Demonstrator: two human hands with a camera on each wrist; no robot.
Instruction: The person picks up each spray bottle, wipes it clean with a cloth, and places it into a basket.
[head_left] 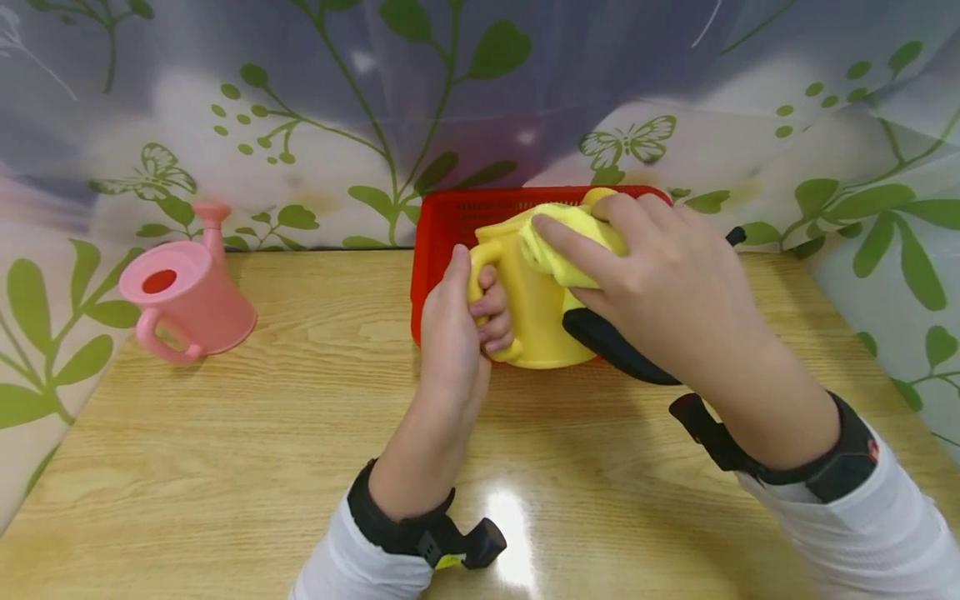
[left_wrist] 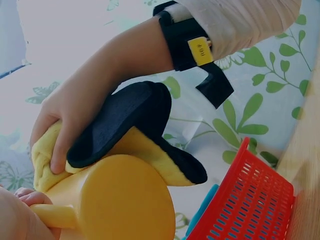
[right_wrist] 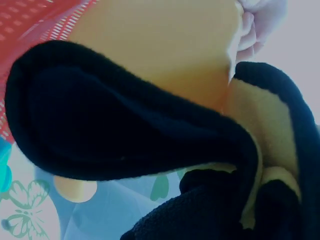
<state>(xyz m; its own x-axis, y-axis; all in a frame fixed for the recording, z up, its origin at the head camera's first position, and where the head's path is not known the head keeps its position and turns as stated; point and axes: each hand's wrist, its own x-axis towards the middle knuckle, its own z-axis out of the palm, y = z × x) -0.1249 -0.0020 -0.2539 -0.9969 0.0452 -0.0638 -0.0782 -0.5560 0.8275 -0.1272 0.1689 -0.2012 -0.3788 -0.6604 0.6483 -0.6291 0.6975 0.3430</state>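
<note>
In the head view my left hand [head_left: 453, 333] grips the side handle of a yellow watering can [head_left: 540, 325], fingers curled through it. The can is held above the table, overlapping the red basket behind. My right hand [head_left: 667, 283] holds a bunched yellow cloth [head_left: 562, 250] with black parts against the can's upper side. From the left wrist, the round base of the watering can [left_wrist: 127, 200] faces the camera, and a black-faced flap of the cloth [left_wrist: 120, 120] hangs beside it. A large black flap of the cloth [right_wrist: 125, 125] covers much of the right wrist view.
A red slotted basket [head_left: 435, 250] stands at the back of the table [head_left: 300, 433], near a leaf-patterned curtain [head_left: 337, 100]. Something teal [left_wrist: 202, 210] shows above its rim. A pink watering can [head_left: 206, 300] stands at the left.
</note>
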